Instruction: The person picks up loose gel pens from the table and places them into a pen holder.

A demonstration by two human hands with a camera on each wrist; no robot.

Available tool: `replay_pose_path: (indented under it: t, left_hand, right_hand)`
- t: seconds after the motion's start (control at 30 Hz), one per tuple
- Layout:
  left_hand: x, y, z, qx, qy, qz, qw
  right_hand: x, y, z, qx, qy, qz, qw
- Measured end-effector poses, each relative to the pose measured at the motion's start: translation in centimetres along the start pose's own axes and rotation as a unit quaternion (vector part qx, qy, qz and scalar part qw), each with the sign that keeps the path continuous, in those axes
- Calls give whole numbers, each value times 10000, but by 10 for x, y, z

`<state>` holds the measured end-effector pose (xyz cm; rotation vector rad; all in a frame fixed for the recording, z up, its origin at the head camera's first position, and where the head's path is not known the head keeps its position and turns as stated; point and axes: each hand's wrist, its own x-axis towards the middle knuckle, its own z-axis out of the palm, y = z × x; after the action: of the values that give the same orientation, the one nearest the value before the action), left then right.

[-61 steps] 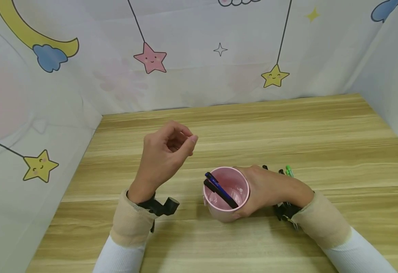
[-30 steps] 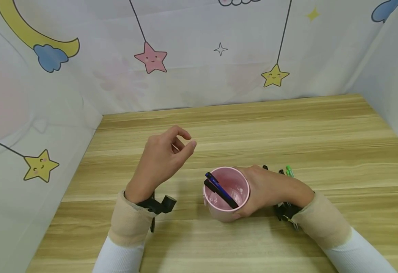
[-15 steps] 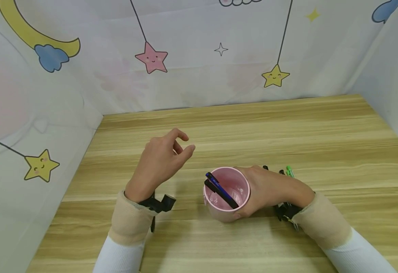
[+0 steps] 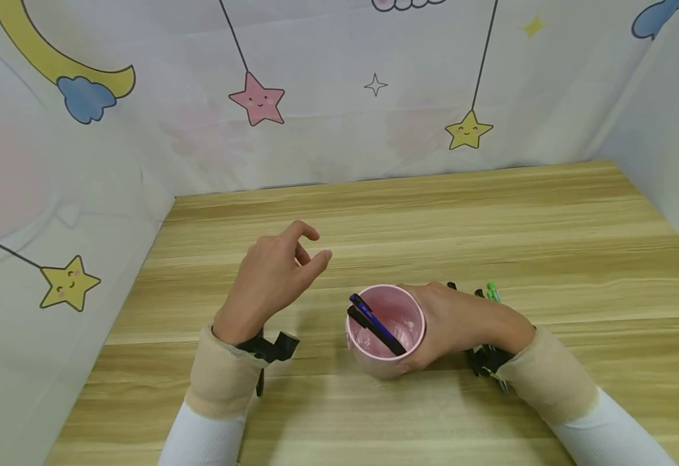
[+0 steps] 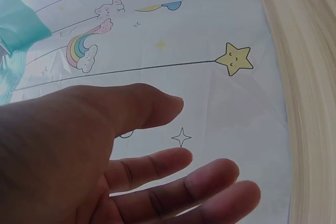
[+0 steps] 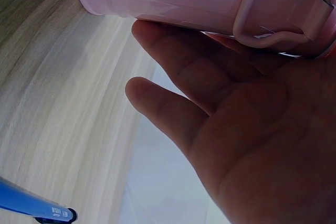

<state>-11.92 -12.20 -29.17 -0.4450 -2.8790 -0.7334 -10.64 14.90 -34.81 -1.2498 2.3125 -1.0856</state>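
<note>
A: How are the two hands disposed?

B: Well apart from each other. The right hand (image 4: 452, 323) is clamped round the pink cup (image 4: 377, 367), palm to its right side and thumb at the front. The left hand (image 4: 269, 275) hangs in the air beyond the cup's other side, fingers loosely bent, with nothing between them.

A: Why is the cup gripped from the side?

B: Presumably for steadiness: a grasp there leaves the mouth uncovered. The right wrist view shows a raised loop (image 6: 269, 41) on the wall and one finger standing off it.

A: And the contents?

B: A blue pen (image 4: 376, 321) and a black pen (image 4: 368, 326), side by side. Both lean against the left of the rim, probably because the mouth is too wide to keep so few upright.

A: What lies farther out?

B: Past the right forearm, and partly hidden by it, a green pen (image 4: 493, 292) and some dark-ended items (image 4: 479, 293) whose number cannot be told. The cup appears to stand upright on the wooden tabletop (image 4: 525, 220). Each wrist bears a black mount (image 4: 275, 347), evidently for its camera; behind everything hangs a white backdrop (image 4: 327, 142) printed with stars
</note>
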Motion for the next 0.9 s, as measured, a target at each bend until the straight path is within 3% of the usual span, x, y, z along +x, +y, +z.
replay_pose_path:
  t: [0.9]
  left_hand:
    - [-2, -10, 4, 506, -557, -206, 9970]
  right_hand:
    - [0, 0, 0, 124, -57, 94, 9999]
